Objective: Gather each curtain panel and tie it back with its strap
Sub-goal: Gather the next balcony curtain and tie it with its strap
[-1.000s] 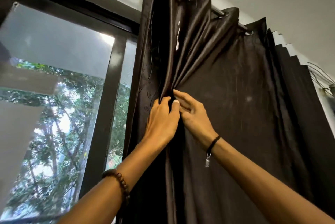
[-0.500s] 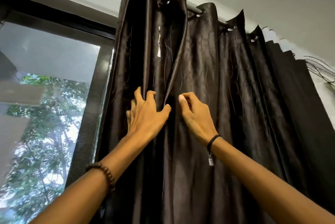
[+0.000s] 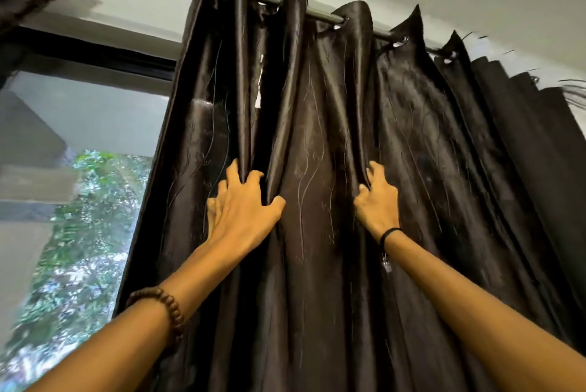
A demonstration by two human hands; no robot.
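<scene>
Gripping anything, the left hand (image 3: 244, 214)?

Yes. Its fingers (image 3: 234, 169) are spread and bent at the tips, hooked into the folds of the dark brown satin curtain panel (image 3: 317, 264). One pleat runs up between two fingers, another sits between forefinger and thumb.

And the right hand (image 3: 379, 204)?

Its fingers (image 3: 375, 169) are curled tight round a single pleat right of centre, knuckles facing the camera. A broad stretch of cloth lies between the two hands.

How do the arms come in?

Both reach up from the bottom corners of the frame. The left wrist wears a brown bead bracelet (image 3: 165, 303), the right a black cord wristband (image 3: 390, 232).

Where does the panel hang?

From eyelets on a metal curtain rod (image 3: 320, 15) slanting across the top. It fills the middle and right of the frame, with the window (image 3: 79, 233) uncovered at the left.
</scene>
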